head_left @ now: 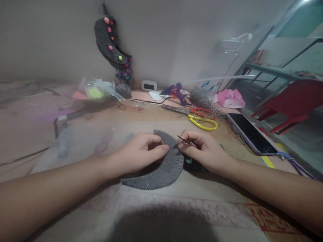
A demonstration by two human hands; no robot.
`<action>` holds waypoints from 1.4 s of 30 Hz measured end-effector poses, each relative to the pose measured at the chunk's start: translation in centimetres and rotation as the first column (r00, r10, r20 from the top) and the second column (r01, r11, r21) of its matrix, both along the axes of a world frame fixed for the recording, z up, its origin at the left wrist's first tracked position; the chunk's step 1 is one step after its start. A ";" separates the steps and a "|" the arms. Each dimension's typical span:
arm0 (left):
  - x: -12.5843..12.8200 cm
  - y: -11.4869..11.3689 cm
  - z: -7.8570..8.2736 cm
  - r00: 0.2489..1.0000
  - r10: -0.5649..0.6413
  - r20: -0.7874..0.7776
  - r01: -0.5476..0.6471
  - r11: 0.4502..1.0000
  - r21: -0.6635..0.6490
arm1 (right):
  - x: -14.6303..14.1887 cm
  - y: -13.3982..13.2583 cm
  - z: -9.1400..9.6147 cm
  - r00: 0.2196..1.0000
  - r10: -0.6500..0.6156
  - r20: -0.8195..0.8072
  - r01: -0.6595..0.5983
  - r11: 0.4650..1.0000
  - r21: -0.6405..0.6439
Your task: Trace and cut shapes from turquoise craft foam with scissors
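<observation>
A crescent wrapped in grey yarn (161, 171) lies in front of me, its curved side toward the right. My left hand (148, 149) grips its inner edge, with the thumb on top and the fingers curled behind. Close to the crescent's outer edge, the fingers of my right hand (199, 148) are pinched around a thin dark pointed tool (186, 140). Most of that tool is hidden in the hand, so its kind is unclear. Under the right hand sits a dark object (193, 165), mostly covered.
Yellow-handled scissors (205, 124), a purple glue gun (176, 92) and a grey yarn ball (200, 96) lie behind the hands. At right is a phone (252, 134); at left, a bowl of glue sticks (96, 94). A decorated grey crescent (106, 40) hangs on the wall.
</observation>
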State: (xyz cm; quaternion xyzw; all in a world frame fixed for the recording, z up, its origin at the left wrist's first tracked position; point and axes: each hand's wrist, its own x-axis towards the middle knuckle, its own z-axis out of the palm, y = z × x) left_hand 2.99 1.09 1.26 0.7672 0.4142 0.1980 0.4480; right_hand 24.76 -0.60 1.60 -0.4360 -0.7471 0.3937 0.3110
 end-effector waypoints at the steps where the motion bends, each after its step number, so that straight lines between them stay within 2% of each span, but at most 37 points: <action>1: 0.0 0.0 0.0 1.000 -0.006 -0.008 0.006 1.000 0.020 | 0.2 0.0 0.1 1.000 0.001 0.012 -0.002 0.998 0.058; 3: -0.1 0.1 0.0 1.000 -0.012 -0.018 0.013 0.999 0.051 | 0.8 0.1 0.3 0.999 0.009 0.045 -0.020 0.970 0.241; 4: -0.1 0.2 -0.1 1.000 -0.011 -0.016 0.012 0.998 0.058 | 1.1 0.1 0.4 0.997 0.015 0.081 -0.042 0.936 0.349; 7: -0.2 0.3 -0.3 1.000 -0.006 0.004 0.006 0.999 0.044 | 1.9 0.1 0.9 0.962 -0.001 0.274 -0.173 0.776 0.607; 10: -0.2 0.3 -0.5 1.000 0.005 0.004 -0.005 1.000 0.027 | 2.4 0.3 1.1 0.892 -0.067 0.448 -0.306 0.638 0.706; 12: -0.2 0.3 -0.5 1.000 0.010 -0.005 -0.010 1.000 0.025 | 2.7 0.6 1.0 0.857 -0.112 0.503 -0.353 0.583 0.732; 14: -0.2 0.3 -0.4 1.000 0.012 -0.015 -0.012 0.999 0.037 | 2.8 0.9 0.8 0.838 -0.149 0.525 -0.370 0.553 0.746; 16: -0.1 0.2 -0.3 1.000 0.013 -0.024 -0.012 0.998 0.054 | 2.9 1.1 0.7 0.830 -0.169 0.531 -0.370 0.546 0.752; 20: 0.0 0.2 -0.1 0.999 0.004 -0.047 0.000 0.996 0.090 | 2.8 1.1 0.7 0.827 -0.170 0.536 -0.365 0.564 0.741; 25: 0.0 0.2 0.0 0.998 -0.020 -0.060 0.025 0.996 0.081 | 2.4 0.9 0.8 0.817 -0.178 0.549 -0.373 0.563 0.738; 30: -0.1 0.2 -0.1 0.997 -0.050 -0.059 0.056 0.993 0.103 | 2.4 0.9 0.8 0.810 -0.158 0.565 -0.387 0.579 0.718; 42: -0.1 0.3 -0.3 0.994 -0.098 -0.052 0.105 0.984 0.147 | 2.5 1.1 1.0 0.806 -0.106 0.583 -0.427 0.579 0.695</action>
